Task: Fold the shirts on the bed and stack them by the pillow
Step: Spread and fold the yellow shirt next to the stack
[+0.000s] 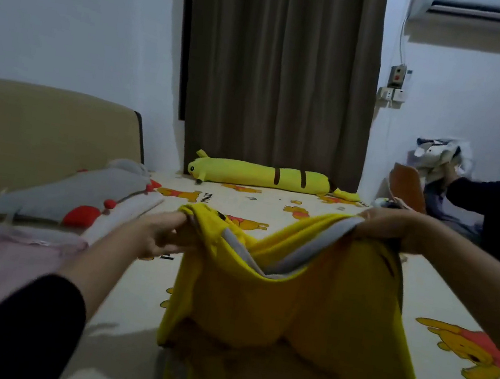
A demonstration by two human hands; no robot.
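Both hands, left hand point(159, 234) and right hand point(390, 226), pinch yellow shirt point(289, 305) above bed point(452, 304) | step: spreading | next: lay flat on bed.

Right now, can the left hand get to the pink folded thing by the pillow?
Probably yes. The pink folded cloth lies just beside the left hand with nothing between them, but that hand grips the yellow shirt and must let go.
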